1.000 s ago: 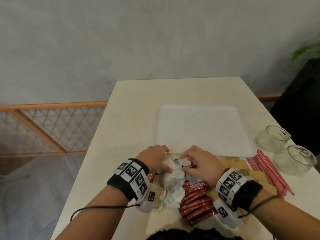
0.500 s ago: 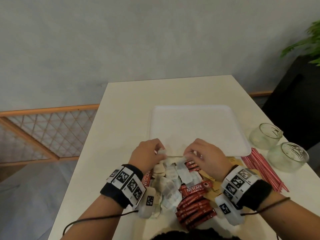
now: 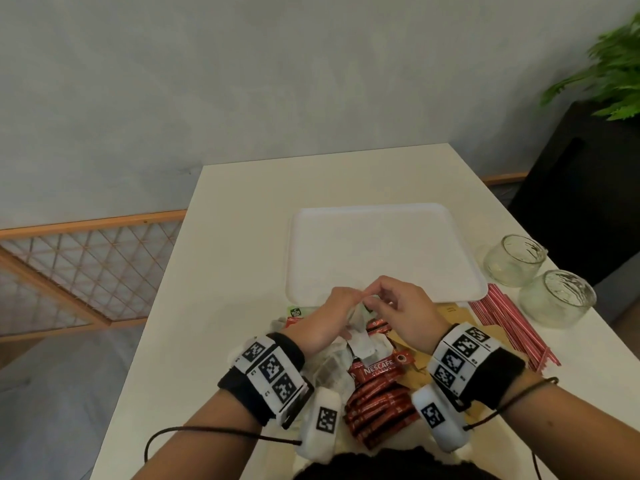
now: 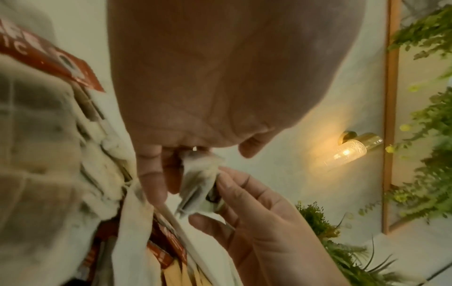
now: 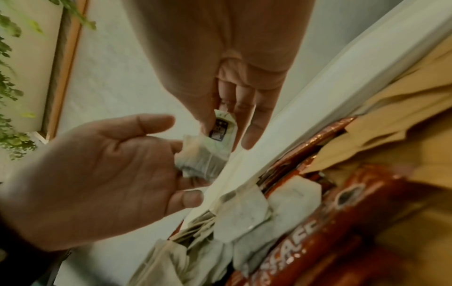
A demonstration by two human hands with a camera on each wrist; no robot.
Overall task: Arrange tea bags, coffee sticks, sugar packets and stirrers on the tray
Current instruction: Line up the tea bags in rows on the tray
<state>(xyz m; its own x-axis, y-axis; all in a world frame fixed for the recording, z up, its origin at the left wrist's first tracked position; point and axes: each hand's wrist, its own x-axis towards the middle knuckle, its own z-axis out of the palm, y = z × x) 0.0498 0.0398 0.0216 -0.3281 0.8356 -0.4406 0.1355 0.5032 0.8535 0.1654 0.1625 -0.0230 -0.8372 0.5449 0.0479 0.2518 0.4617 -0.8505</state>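
Hands meet at lower centre of the head view, just at the near rim of the tray (image 3: 381,216), which lies bare and white in the middle of the desk (image 3: 242,237). The left hand (image 3: 334,315) and right hand (image 3: 403,311) share one tea bag (image 5: 204,154): in the right wrist view the right thumb and forefinger pinch its small paper tag, the other fingers straight, while the left fingertips nip the crumpled bag below it, thumb held out. Under and between the wrists, toward the bottom of the frame, lies a heap of more tea bags (image 3: 360,341) overlapping red coffee sticks (image 3: 377,403); both forearms and the wrist bands cover part of this heap. Brown sugar packets (image 3: 450,311) show right of the right hand, partly hidden by that wrist. Red stirrers (image 3: 509,330) lie in a bundle at lower right, running diagonally from the tray's near right corner. Two glass jars (image 3: 514,259) stand at the right edge of the desk, just beyond the stirrers. A small green-labelled packet (image 3: 296,311) peeks out left of the left hand. A wooden lattice fence (image 3: 86,268) fills the left of the frame, and a plant (image 3: 609,81) sits at upper right above a dark cabinet (image 3: 588,188).
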